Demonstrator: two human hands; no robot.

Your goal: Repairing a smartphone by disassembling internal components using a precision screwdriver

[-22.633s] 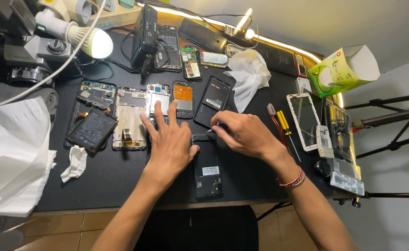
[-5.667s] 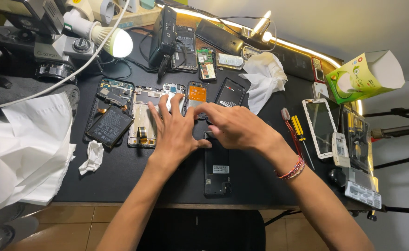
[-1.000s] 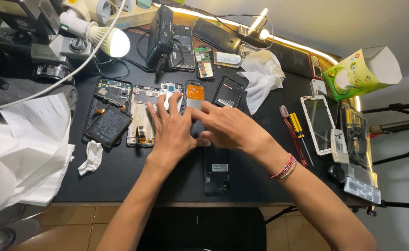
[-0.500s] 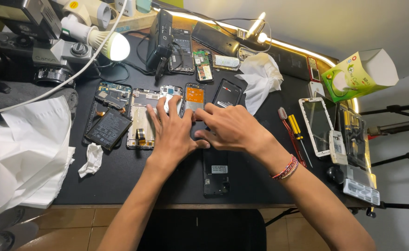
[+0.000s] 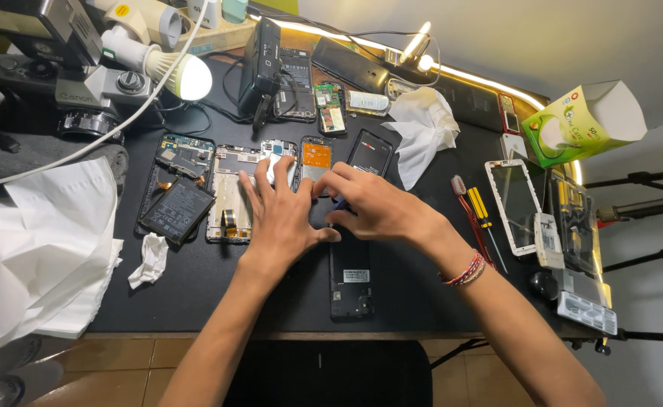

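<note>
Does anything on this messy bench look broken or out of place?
Several phones lie opened up, circuit boards bare, such as the opened phone at upper left. A loose battery sits askew over it. A crumpled tissue lies near the table edge. Both hands press on a dark phone.

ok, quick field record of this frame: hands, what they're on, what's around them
surface: black work table
left hand: flat, fingers spread, pressing on the black phone
right hand: over the phone's top end; whether it holds a tool cannot be told
black phone: lying flat, lower end showing
left of hands: opened phone frame, loose battery, crumpled tissue
right of hands: screwdrivers, white phone screen, green box
</note>
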